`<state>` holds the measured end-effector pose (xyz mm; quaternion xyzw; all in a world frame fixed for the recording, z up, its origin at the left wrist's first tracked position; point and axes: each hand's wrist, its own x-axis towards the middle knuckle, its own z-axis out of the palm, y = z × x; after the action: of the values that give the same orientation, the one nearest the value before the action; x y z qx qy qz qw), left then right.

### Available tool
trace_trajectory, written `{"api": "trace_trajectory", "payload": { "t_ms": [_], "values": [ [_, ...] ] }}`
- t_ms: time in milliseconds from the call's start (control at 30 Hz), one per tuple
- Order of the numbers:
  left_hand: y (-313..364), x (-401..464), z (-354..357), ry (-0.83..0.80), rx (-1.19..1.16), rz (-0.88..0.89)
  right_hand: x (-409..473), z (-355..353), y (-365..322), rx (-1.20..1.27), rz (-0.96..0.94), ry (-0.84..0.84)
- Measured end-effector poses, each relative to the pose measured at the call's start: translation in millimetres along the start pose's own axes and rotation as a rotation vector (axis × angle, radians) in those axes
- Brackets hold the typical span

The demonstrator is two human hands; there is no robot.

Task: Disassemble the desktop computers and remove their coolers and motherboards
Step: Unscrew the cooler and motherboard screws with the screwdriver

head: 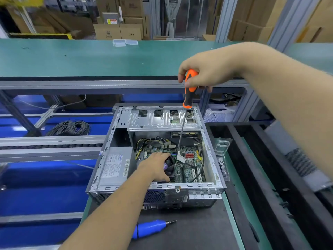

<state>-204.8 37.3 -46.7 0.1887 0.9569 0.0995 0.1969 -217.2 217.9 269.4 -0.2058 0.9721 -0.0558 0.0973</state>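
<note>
A: What are you seeing lying off-task?

B: You're seeing a blue electric driver [152,228] lying on the dark mat [198,230], a cable coil [69,127] sitting left, cardboard boxes [117,31] standing behind the green bench [72,58].

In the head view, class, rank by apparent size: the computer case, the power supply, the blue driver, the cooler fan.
1. Computer case
2. Power supply
3. Blue driver, though nearer the camera, so unsure
4. Cooler fan, partly hidden by the left hand

Right hand [203,76] gripping screwdriver [189,91]; left hand [155,166] on cooler [170,167]
</note>
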Motion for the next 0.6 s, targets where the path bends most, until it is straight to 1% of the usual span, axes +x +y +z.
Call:
{"api": "trace_trajectory", "payload": {
  "t_ms": [33, 67, 100, 133, 167, 200, 233, 267, 333, 367, 433, 467, 500, 567, 600],
  "values": [
    [0.3, -0.4, 0.1, 0.007, -0.001, -0.001, 1.8, -0.9, 0.4, 0.065, 0.075, -0.016],
    [0.2, -0.8, 0.2, 0.011, -0.001, -0.002, 2.8, -0.7, 0.0, 0.091, 0.190, -0.032],
    [0.3, -1.1, 0.3, 0.011, 0.000, -0.003, 2.6, 1.0, -1.6, 0.035, 0.313, -0.032],
    [0.5, -1.3, 0.1, 0.011, 0.001, -0.002, 0.5, 2.9, -3.4, -0.109, 0.396, -0.018],
    [0.6, -1.5, -0.1, 0.011, 0.001, -0.002, 0.3, 4.3, -4.8, -0.273, 0.416, 0.012],
    [0.7, -1.7, -0.5, 0.010, 0.000, -0.003, 2.4, 5.8, -4.8, -0.400, 0.362, 0.056],
    [0.9, -1.9, -0.8, 0.009, -0.002, -0.004, 4.2, 7.8, -5.1, -0.463, 0.257, 0.102],
    [1.0, -1.7, -1.1, 0.008, -0.002, -0.005, 5.5, 9.3, -5.3, -0.471, 0.129, 0.129],
    [1.4, -1.3, -1.2, 0.003, 0.003, -0.004, 4.2, 9.3, -7.8, -0.391, -0.112, 0.115],
    [1.5, -1.2, -1.3, 0.000, 0.008, -0.003, 1.1, 9.6, -10.8, -0.307, -0.203, 0.083],
    [1.7, -1.4, -1.8, -0.004, 0.014, -0.003, -2.9, 9.3, -12.4, -0.147, -0.308, 0.037],
    [1.7, -1.5, -2.0, -0.004, 0.013, -0.004, -3.2, 9.3, -11.5, -0.101, -0.298, 0.034],
    [2.0, -1.9, -2.0, -0.005, 0.011, -0.007, -2.7, 8.9, -8.7, -0.045, -0.232, 0.025],
    [2.5, -2.8, -2.3, -0.005, 0.008, -0.009, -0.3, 5.9, -2.2, 0.072, 0.030, 0.000],
    [2.5, -3.2, -2.6, -0.005, 0.005, -0.009, 0.8, 5.3, -0.5, 0.061, 0.173, -0.019]
  ]
}}
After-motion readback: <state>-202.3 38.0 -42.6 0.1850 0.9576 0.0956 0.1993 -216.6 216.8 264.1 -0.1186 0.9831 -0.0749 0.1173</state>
